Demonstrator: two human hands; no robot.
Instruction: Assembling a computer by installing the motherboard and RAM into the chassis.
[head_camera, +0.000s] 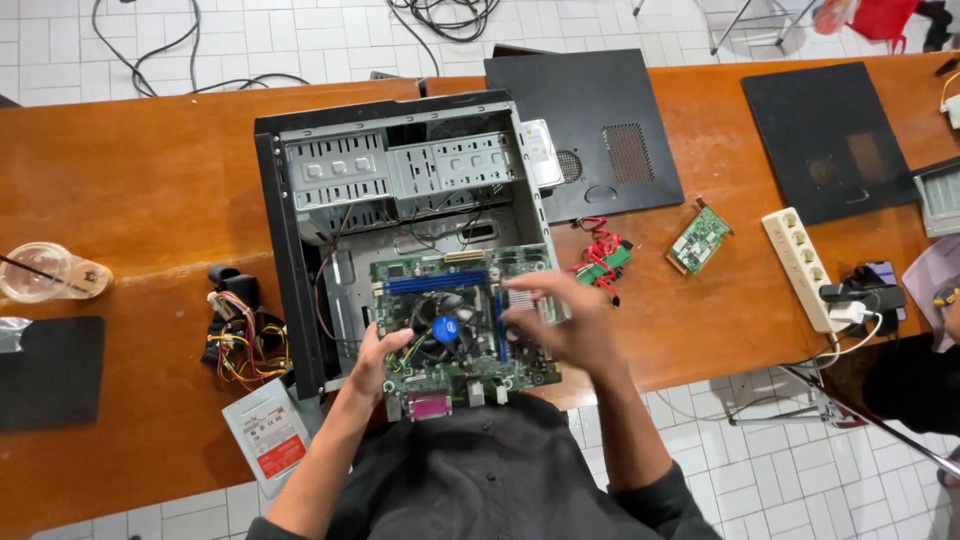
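I take the open computer case, lying on its side on the wooden table, as my landmark. My left hand grips the near-left edge of the green motherboard, fingers curled and clamped on that edge. My right hand lies over the board's right side, fingers spread and slightly blurred; I cannot tell whether they close on the board or only rest against it. The motherboard sits at the near, open end of the case, partly over the case floor and partly over the table edge toward me, with its round cooler fan facing up between my 2 hands. Left of the case lies a bundle of coloured cables, and near that, at the table edge, a flat silver packet with a red label. Right of the case lie 1 small green expansion card, a red cable with a small green card, and a white power strip. Behind the case rests 1 black side panel; a second black panel lies farther right.
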